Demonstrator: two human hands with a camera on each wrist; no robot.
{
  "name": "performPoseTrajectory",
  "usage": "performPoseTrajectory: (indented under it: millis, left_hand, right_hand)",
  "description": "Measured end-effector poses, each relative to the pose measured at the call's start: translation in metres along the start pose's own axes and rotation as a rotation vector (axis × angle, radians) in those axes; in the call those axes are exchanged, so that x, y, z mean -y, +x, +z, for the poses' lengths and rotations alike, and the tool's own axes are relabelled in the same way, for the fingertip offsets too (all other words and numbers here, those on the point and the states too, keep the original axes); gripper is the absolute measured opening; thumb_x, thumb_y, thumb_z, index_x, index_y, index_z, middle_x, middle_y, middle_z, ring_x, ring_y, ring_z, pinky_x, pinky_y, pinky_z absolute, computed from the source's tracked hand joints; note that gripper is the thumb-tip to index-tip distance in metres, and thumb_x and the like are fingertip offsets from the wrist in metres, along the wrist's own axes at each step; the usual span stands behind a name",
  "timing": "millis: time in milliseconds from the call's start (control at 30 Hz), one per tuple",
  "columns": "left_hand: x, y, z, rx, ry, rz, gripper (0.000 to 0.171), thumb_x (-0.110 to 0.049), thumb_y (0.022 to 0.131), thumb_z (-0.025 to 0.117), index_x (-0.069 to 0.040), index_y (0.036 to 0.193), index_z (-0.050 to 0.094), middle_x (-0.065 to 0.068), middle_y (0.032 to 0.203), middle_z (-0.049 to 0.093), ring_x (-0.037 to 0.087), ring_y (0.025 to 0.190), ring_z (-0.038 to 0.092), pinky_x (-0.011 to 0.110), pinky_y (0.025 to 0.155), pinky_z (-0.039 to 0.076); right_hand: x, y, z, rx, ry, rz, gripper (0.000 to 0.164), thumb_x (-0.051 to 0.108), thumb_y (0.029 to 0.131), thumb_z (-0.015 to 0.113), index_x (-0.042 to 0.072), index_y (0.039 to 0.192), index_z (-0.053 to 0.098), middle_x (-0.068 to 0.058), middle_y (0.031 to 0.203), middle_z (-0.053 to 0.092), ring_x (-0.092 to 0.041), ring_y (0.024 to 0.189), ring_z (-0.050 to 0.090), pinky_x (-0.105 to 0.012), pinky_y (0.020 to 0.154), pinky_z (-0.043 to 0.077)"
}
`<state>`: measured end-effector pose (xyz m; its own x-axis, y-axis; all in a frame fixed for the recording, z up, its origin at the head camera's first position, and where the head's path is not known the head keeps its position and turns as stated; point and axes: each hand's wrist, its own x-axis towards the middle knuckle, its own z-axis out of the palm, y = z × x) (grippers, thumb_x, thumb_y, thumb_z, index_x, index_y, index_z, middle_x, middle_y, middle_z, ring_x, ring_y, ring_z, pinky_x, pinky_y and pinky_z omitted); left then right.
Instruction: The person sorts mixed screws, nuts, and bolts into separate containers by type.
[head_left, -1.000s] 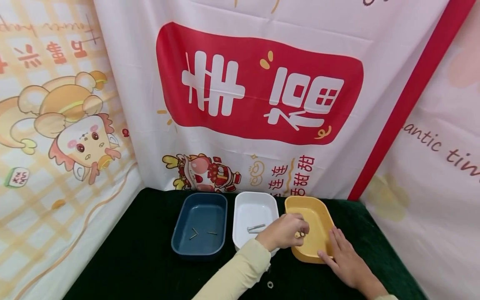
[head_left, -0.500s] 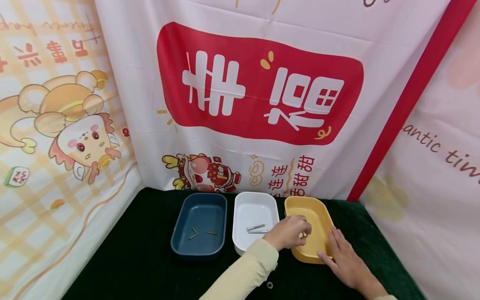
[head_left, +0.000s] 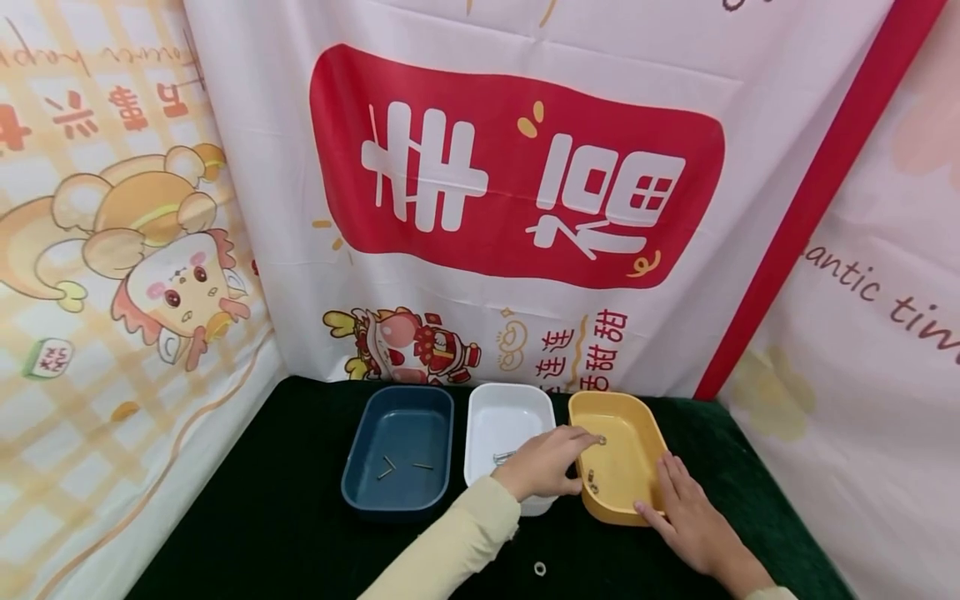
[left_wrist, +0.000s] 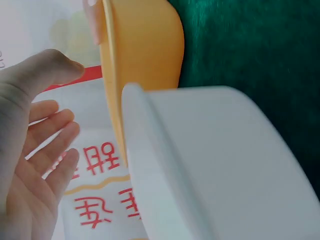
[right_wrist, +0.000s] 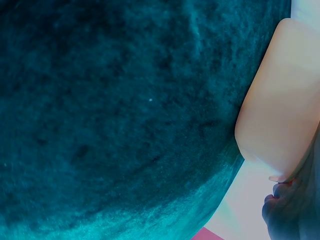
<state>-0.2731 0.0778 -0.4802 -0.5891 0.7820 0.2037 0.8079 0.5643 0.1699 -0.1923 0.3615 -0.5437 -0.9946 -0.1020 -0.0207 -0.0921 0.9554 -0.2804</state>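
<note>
My left hand point(head_left: 546, 462) is over the white tray point(head_left: 512, 395) and the near-left rim of the yellow tray point(head_left: 633, 500). Its fingers are relaxed and spread, holding nothing, as the left wrist view also shows. A small nut point(head_left: 602, 440) lies by its fingertips inside the yellow tray. More small nuts point(head_left: 592, 480) lie near that tray's left wall. My right hand point(head_left: 693, 517) rests on the yellow tray's right rim with its fingers straight. Screws point(head_left: 503, 457) in the white tray are partly hidden behind my left hand.
A blue tray point(head_left: 397, 496) on the left holds several short screws point(head_left: 423, 467). One loose nut point(head_left: 540, 569) lies on the dark green cloth point(head_left: 300, 500) in front of the trays. A printed fabric backdrop point(head_left: 517, 333) hangs right behind them.
My left hand had its fingers pinched together over the yellow tray. They have now spread and the hand has drawn left, showing nuts in that tray. My right hand has stayed in place.
</note>
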Motion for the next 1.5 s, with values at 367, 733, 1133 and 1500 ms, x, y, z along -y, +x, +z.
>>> performPoseTrajectory:
  millis: [367, 733, 1133, 1500]
  left_hand:
    - [0.005, -0.030, -0.022, 0.063, -0.025, 0.037, 0.063, -0.028, 0.092, 0.080, -0.014, 0.150, 0.058, 0.000, 0.152, 0.060, 0.012, 0.138, 0.058, 0.026, 0.114, 0.050]
    - [-0.002, -0.059, -0.034, 0.166, -0.096, 0.121, 0.056, -0.030, 0.094, 0.081, -0.016, 0.144, 0.062, -0.004, 0.141, 0.065, 0.004, 0.127, 0.061, 0.021, 0.111, 0.051]
    - [-0.005, -0.088, -0.014, 0.278, -0.160, 0.130, 0.048, -0.028, 0.091, 0.084, -0.018, 0.136, 0.068, -0.009, 0.133, 0.069, -0.001, 0.120, 0.063, 0.018, 0.101, 0.054]
    - [-0.003, -0.100, 0.013, 0.344, -0.149, 0.097, 0.038, -0.026, 0.086, 0.088, -0.021, 0.122, 0.074, -0.012, 0.114, 0.071, -0.008, 0.095, 0.061, 0.010, 0.082, 0.052]
  right_hand:
    - [-0.004, -0.001, -0.001, 0.009, -0.003, 0.012, 0.103, 0.074, 0.102, 0.042, 0.000, 0.168, 0.012, -0.024, 0.176, 0.010, -0.052, 0.160, 0.012, -0.074, 0.124, 0.020]
    - [-0.006, 0.000, -0.002, 0.001, -0.013, 0.011, 0.104, 0.075, 0.102, 0.041, 0.001, 0.169, 0.010, -0.022, 0.177, 0.009, -0.051, 0.160, 0.012, -0.073, 0.125, 0.020]
    - [-0.004, 0.002, -0.002, 0.008, -0.010, 0.013, 0.105, 0.075, 0.102, 0.040, 0.000, 0.168, 0.011, -0.024, 0.176, 0.010, -0.052, 0.160, 0.013, -0.073, 0.125, 0.020]
    - [-0.002, 0.002, 0.000, 0.011, -0.001, 0.008, 0.104, 0.075, 0.102, 0.041, 0.001, 0.169, 0.010, -0.023, 0.177, 0.009, -0.051, 0.160, 0.012, -0.073, 0.125, 0.020]
